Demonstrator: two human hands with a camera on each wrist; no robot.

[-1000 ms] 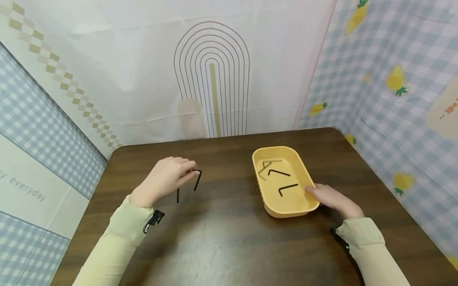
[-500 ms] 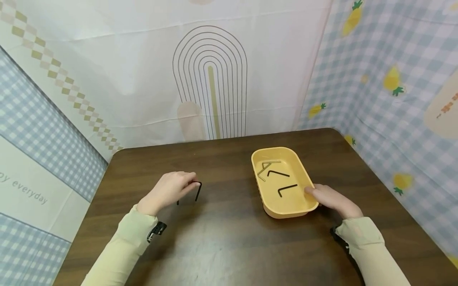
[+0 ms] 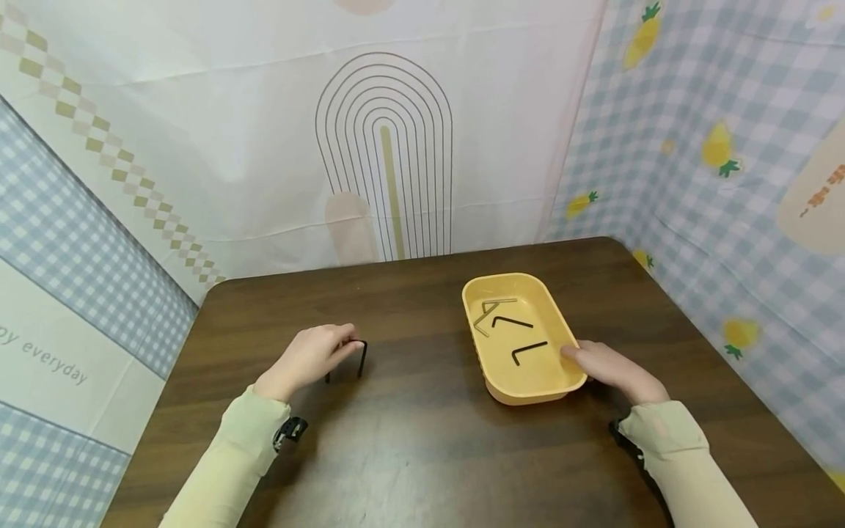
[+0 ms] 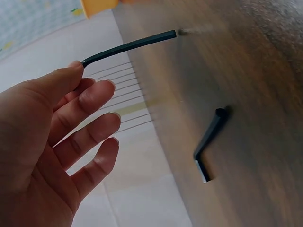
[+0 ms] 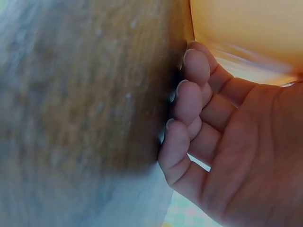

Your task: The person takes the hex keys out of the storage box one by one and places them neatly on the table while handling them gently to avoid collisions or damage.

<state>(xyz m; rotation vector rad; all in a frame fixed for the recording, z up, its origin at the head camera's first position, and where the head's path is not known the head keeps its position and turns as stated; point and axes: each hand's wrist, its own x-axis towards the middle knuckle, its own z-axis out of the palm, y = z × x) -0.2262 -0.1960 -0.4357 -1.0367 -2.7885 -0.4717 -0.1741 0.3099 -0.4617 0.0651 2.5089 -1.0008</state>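
Observation:
My left hand (image 3: 306, 361) pinches a black hex key (image 3: 362, 361) near its bend, between thumb and index finger. Its long arm points down, the tip at or just above the tabletop; the other fingers are loosely bent. A second black hex key (image 4: 210, 135) lies on the table beside that hand, mostly hidden by it in the head view. On the right, my right hand (image 3: 612, 369) grips the near-right wall of a yellow plastic basket (image 3: 551, 380), thumb over the rim and fingers outside. Inside lie two black hex keys (image 3: 512, 321) and two gold-coloured hex keys (image 3: 488, 314).
A dark wood-grain table (image 3: 409, 455) carries everything, with bare wood between the left hand and the basket. Behind it hangs a white patterned cloth (image 3: 264, 169); checked cloth (image 3: 693, 191) closes off the right side.
The left hand has lowered toward the table with the hex key, bringing its tip down to about table height. The right hand and basket have stayed in place.

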